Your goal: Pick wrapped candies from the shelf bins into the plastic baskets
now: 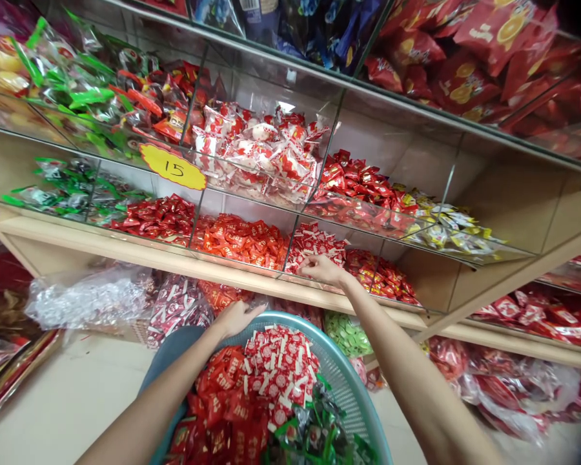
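Observation:
A teal plastic basket (pixel 336 339) holds red-and-white wrapped candies (pixel 283 368), red-orange packets (pixel 223 381) and green-wrapped candies (pixel 319 426), each kind in its own heap. At the far left part of its rim is my left hand (pixel 237 318), fingers stretched out and apart; whether it presses on the rim is unclear. My right hand (pixel 322 268) is at the front glass of a low shelf compartment, beside loose red-and-white candies (pixel 317 244). Its fingers are curled together, and anything between them is hidden.
Glass-fronted shelf compartments rise ahead, filled with candies, including orange-red packets (pixel 244 239) and white-and-red ones (pixel 266 145). A yellow tag (pixel 173 166) reads 15. Beneath the wooden shelf edge (pixel 97 240) lie a clear plastic bag (pixel 91 297) and a green bag (pixel 347 334).

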Tool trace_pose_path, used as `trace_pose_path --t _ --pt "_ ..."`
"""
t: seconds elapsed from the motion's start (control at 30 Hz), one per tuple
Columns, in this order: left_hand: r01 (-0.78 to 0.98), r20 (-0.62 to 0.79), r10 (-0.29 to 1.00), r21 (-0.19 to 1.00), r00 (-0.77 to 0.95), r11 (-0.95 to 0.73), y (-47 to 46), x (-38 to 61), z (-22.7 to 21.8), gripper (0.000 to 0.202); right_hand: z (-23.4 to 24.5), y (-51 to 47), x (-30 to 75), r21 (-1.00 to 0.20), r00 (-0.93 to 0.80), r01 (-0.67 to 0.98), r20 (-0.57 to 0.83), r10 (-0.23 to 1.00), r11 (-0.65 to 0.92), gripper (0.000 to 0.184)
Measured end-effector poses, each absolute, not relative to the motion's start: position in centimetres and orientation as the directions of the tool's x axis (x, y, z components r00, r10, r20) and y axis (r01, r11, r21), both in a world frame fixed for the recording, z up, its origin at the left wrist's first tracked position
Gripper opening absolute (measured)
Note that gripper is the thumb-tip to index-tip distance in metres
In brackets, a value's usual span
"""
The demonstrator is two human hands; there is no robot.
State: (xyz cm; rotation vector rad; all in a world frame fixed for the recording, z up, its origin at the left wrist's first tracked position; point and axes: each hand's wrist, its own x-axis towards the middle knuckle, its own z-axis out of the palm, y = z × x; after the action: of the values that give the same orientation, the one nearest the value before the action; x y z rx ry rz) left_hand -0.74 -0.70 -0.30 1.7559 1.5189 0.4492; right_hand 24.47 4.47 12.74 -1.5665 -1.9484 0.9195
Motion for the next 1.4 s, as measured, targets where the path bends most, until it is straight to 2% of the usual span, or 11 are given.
trace_pose_path --t 0.2,0.3,0.43,0.57,0.7,1.0,1.2,1.3,1.4 --pt "0.698 -0.191 0.951 0.715 0.243 -0.035 -0.4 -0.8 -0.9 0.061 16.0 -0.5 26.3 -0.794 -0.18 0.557 0.172 0.969 0.244 0.029" --pt "0.701 -0.184 0.953 0.712 0.242 -0.041 -0.4 -0.8 -1.0 0.06 16.4 -5.1 27.0 -0.793 -0.151 0.533 0.255 0.955 0.296 0.031" --pt "0.714 -0.173 0.953 0.698 0.249 -0.06 -0.4 -0.6 -0.6 0.059 13.3 -11.0 27.0 -0.782 -0.151 0.583 0.163 0.975 0.221 0.026" --pt "0.741 -0.166 0.953 0.667 0.252 -0.079 -0.6 -0.5 -0.1 0.063 7.8 -14.5 26.4 -0.628 -0.131 0.763 0.081 0.988 0.153 0.015" --pt "0.742 -0.164 0.954 0.666 0.252 -0.082 -0.6 -0.5 -0.1 0.062 4.3 -15.6 25.8 -0.437 -0.117 0.889 0.075 0.99 0.138 0.007" --pt "0.708 -0.176 0.951 0.703 0.254 -0.06 -0.5 -0.7 -0.1 0.057 2.8 -15.4 24.3 -0.312 -0.142 0.934 0.113 0.983 0.171 0.008" --pt "0.681 -0.181 0.95 0.731 0.253 -0.042 -0.7 -0.6 0.6 0.059 3.1 -15.4 23.5 -0.336 -0.11 0.931 0.115 0.987 0.143 0.02" --pt "0.635 -0.205 0.94 0.773 0.274 -0.016 -0.9 -0.5 1.1 0.06 3.8 -16.3 24.2 -0.434 -0.048 0.893 0.178 0.983 0.122 0.022" --pt "0.542 -0.233 0.913 0.841 0.336 0.015 -1.0 -0.5 1.7 0.061 3.9 -18.3 26.3 -0.568 0.146 0.822 0.279 0.949 0.04 0.023"
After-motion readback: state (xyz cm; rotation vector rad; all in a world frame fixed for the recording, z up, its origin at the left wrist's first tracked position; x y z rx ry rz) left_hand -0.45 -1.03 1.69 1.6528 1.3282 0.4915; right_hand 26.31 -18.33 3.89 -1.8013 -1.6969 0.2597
